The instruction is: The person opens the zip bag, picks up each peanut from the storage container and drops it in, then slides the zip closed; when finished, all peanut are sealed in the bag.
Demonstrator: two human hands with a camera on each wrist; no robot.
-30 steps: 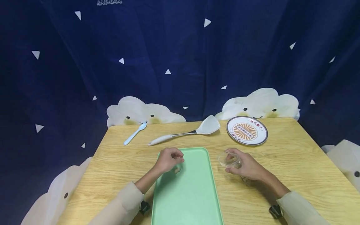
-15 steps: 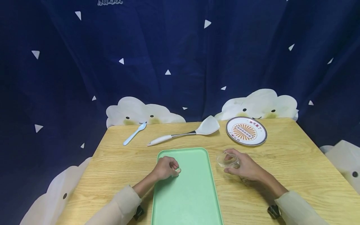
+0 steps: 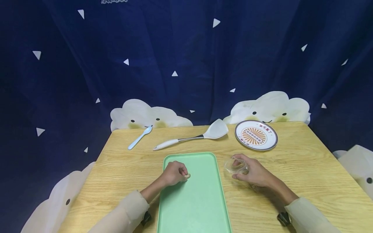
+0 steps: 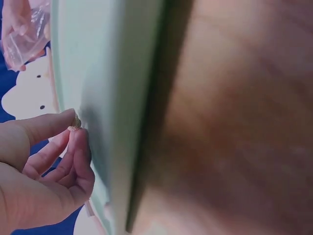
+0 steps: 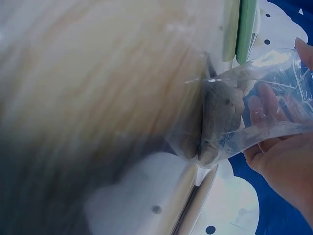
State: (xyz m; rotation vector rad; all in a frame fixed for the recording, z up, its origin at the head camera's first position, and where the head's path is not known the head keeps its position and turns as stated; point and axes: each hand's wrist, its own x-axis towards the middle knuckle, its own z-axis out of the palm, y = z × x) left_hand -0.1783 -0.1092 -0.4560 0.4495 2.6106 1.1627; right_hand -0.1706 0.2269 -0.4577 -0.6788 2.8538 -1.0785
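My left hand [image 3: 174, 173] is low over the green tray [image 3: 198, 200], near its far left corner. Between thumb and fingertips it pinches a small beige, peanut-like piece [image 3: 187, 176]; the same piece [image 4: 75, 123] looks knobbly in the left wrist view. To the right of the tray, my right hand [image 3: 253, 171] holds a clear plastic bag [image 3: 233, 165] by its mouth, thumb and fingers spread to keep it wide. Several brownish lumps [image 5: 222, 110] lie at the bottom of the bag in the right wrist view.
Behind the tray lies a white spatula [image 3: 190, 138] with a broad blade. A light blue spoon [image 3: 140, 138] is at the back left, and a patterned plate [image 3: 256, 135] at the back right. A dark blue curtain [image 3: 186, 48] hangs behind the wooden table [image 3: 125, 168].
My left hand has come down onto the small piece that lay on the tray and pinched it. The right hand and bag have barely moved.
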